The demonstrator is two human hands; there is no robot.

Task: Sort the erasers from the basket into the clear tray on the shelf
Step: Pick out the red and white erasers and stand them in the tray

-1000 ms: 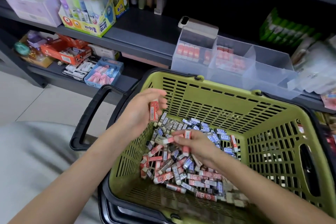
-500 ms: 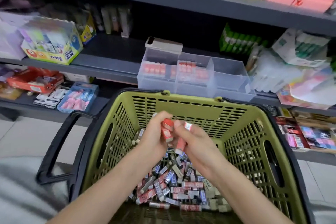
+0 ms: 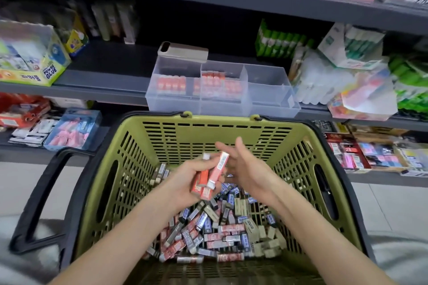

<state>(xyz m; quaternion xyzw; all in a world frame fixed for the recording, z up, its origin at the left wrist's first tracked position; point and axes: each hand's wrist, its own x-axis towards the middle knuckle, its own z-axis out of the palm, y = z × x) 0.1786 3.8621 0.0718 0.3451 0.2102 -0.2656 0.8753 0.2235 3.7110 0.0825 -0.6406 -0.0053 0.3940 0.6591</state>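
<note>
An olive-green basket (image 3: 231, 120) with black handles sits in front of me, with a heap of red, blue and grey sleeved erasers (image 3: 215, 231) on its floor. Above the heap my left hand (image 3: 185, 180) is shut on a small bunch of red erasers (image 3: 209, 176) that stand up between its fingers. My right hand (image 3: 245, 169) is beside it, fingers spread and empty, just right of the bunch. On the shelf behind the basket stands the clear tray (image 3: 271, 104). Its left and middle compartments hold rows of red erasers; the right compartment looks empty.
A phone (image 3: 183, 51) lies on the tray's back left corner. A glue box (image 3: 30, 53) stands on the shelf at left, green and white packs (image 3: 335, 69) at right. Lower shelves hold a blue box (image 3: 74, 129) and packets (image 3: 366, 152).
The red eraser from my right hand has joined the bunch in my left hand. My right hand has come away with its fingers spread. The view has tilted up towards the shelf.
</note>
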